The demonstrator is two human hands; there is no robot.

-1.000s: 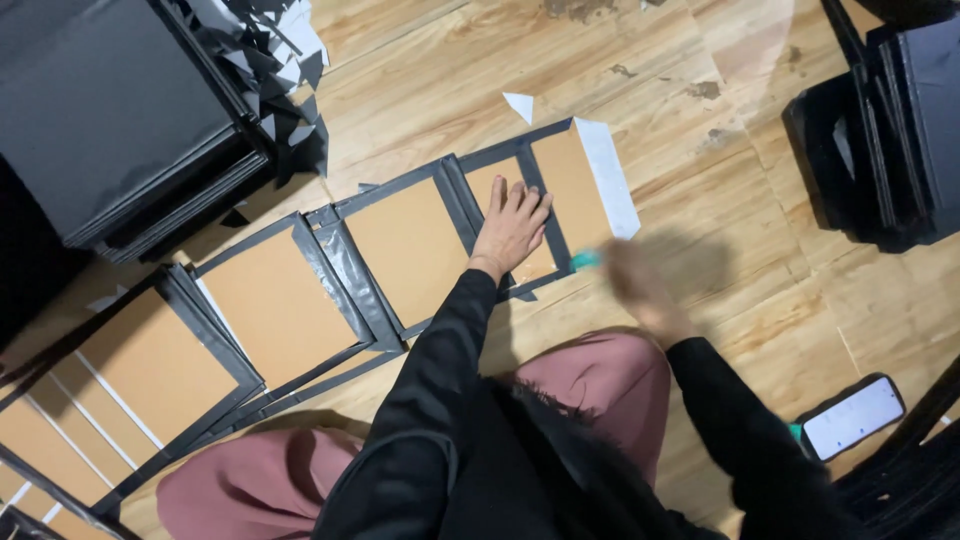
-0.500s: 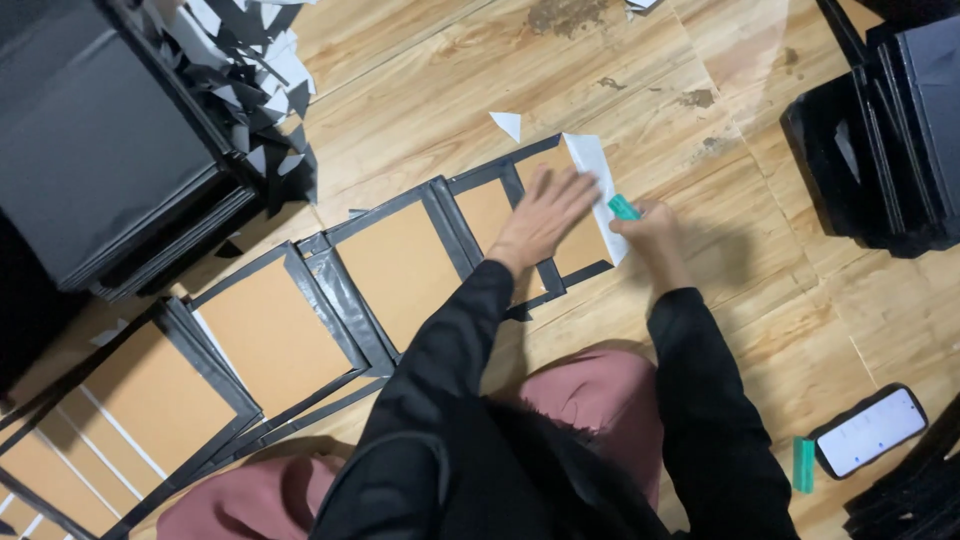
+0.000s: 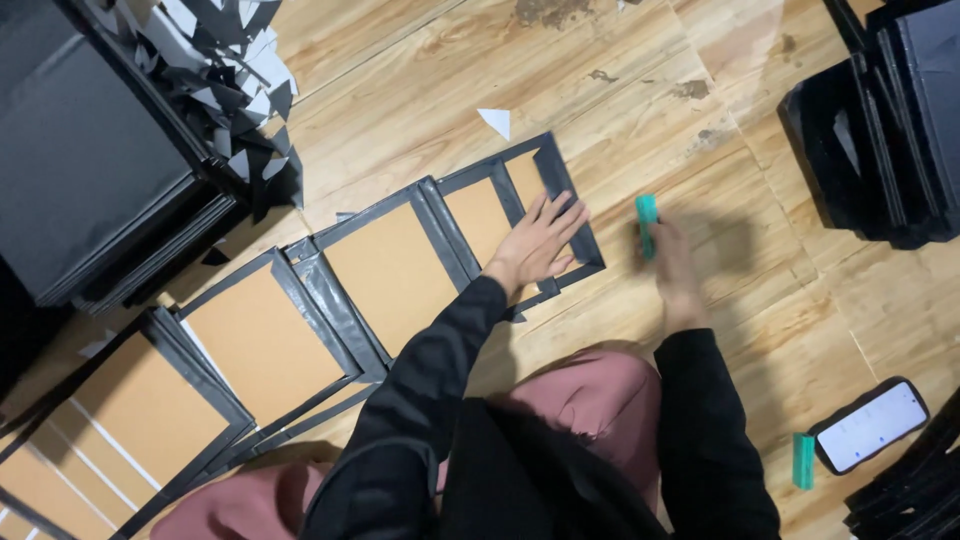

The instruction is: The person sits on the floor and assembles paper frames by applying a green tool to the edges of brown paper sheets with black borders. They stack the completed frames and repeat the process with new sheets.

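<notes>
1. Your left hand lies flat, fingers spread, on the end board panel, likely pinning it so it can't slide on the wooden floor.
2. Your right hand is blurred, fingers closed round a small teal tool, just right of the panel's black border.
3. More bordered panels run in a row to the left.
4. A phone lies near your right elbow.

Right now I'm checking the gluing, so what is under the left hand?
The left hand lies flat on the brown board panel with dark folded edges, at the row's end. The patch beneath the palm is covered. The right hand holds a green tool beside it.
</notes>
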